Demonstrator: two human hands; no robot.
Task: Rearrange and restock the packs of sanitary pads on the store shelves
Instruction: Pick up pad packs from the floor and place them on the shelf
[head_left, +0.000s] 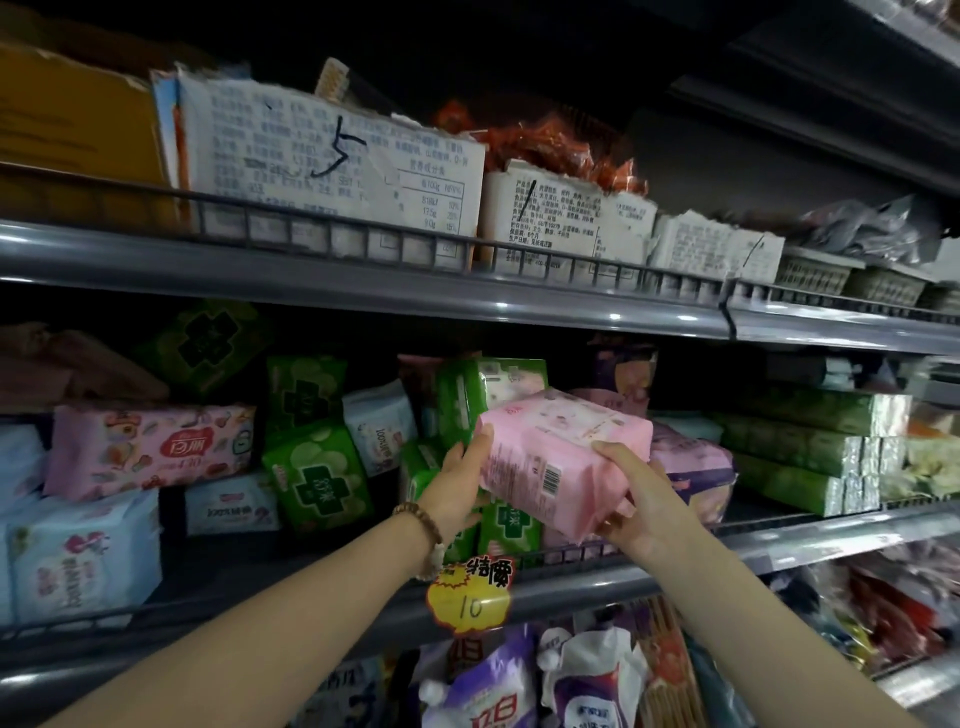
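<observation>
A pink pack (553, 447) of pads is held up in front of the middle shelf (576, 584). Its left end is gripped by the left hand (460, 483). Its lower right side is gripped by the right hand (641, 501), with the thumb laid on top. Green packs (317, 478) are stacked just behind it. A yellow price tag (470, 603) is hung on the shelf edge.

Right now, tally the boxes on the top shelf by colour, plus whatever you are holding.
Brown cardboard box: 1
White torn cartons: 3
Pink pack, held by left hand and right hand: 1
Total: 5
</observation>
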